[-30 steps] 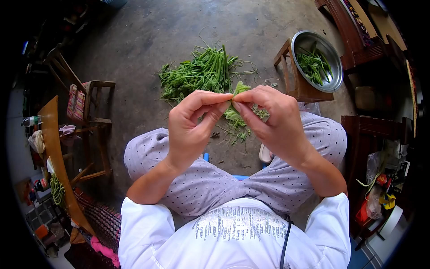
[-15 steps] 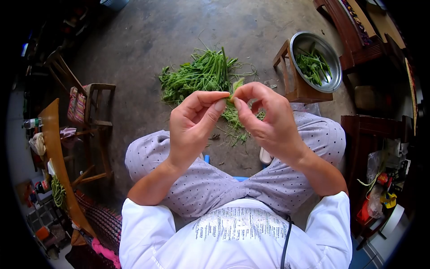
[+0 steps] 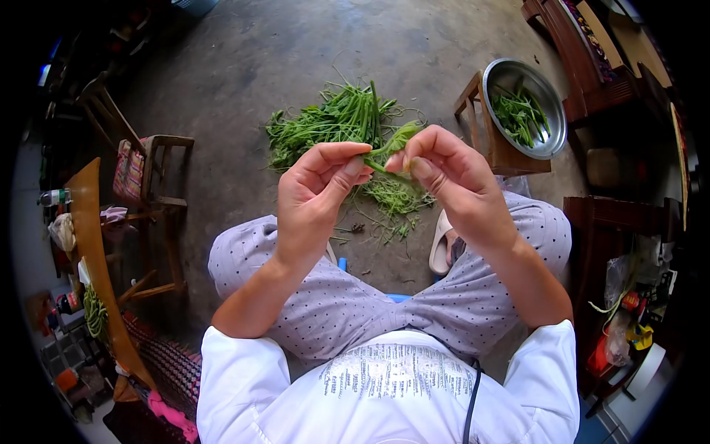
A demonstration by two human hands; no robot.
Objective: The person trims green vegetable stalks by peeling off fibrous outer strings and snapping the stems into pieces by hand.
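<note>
My left hand (image 3: 319, 194) pinches a green leafy stem (image 3: 401, 136) between thumb and fingertips, in front of my knees. Just to its right, my right hand (image 3: 460, 185) is closed at the fingertips on part of the same stem, with a small pale bit at the thumb. Beyond both hands a big heap of long green stems and leaves (image 3: 325, 122) lies on the floor. Below the hands is a smaller pile of thin green trimmings (image 3: 396, 198). A metal basin (image 3: 556, 140) at the right holds several green stems with leaves (image 3: 520, 112).
The basin rests on a wooden stool (image 3: 510, 159). At the left stand a wooden chair (image 3: 166, 140) with a striped cushion and a wooden table edge (image 3: 96, 244). Dark wooden furniture (image 3: 584, 89) is at the right. Concrete floor (image 3: 259, 52) stretches ahead.
My hands have moved slightly apart, the right one shifting right. More of the green stem now shows between and above the fingers.
</note>
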